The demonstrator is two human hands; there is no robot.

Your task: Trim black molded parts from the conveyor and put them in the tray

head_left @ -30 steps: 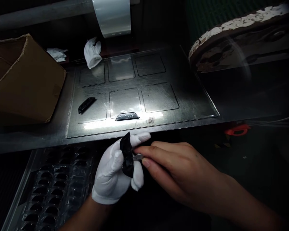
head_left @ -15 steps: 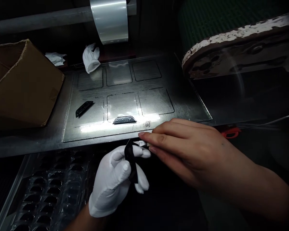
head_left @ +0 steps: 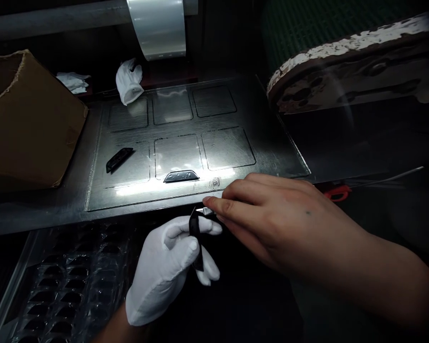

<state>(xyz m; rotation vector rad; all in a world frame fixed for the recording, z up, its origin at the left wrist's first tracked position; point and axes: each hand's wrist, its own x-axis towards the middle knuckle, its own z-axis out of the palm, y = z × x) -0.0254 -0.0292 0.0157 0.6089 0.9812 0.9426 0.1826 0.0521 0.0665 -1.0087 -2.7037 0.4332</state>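
Observation:
My left hand (head_left: 168,267), in a white glove, pinches a small black plastic part (head_left: 196,243) between thumb and fingers, and the part stands nearly upright. My bare right hand (head_left: 268,214) is closed around a craft knife (head_left: 206,210). Only its metal collar and thin tip show; the handle is hidden in my fingers. The tip is at the upper edge of the black part; whether it touches I cannot tell. Beyond my hands, a shiny black trapezoid part (head_left: 181,176) and another black part (head_left: 119,159) lie on the metal plate (head_left: 229,186).
A cardboard box (head_left: 32,128) stands at the left. White gloves (head_left: 128,82) lie at the back under a hanging film strip (head_left: 159,28). Clear blister trays (head_left: 67,286) with black parts sit lower left. A machine with a green ribbed belt (head_left: 325,28) overhangs the right, above a red-handled tool (head_left: 338,193).
The black part has turned slightly more upright in my left hand, and the knife tip is now closer to its upper edge. The whole view has shifted slightly.

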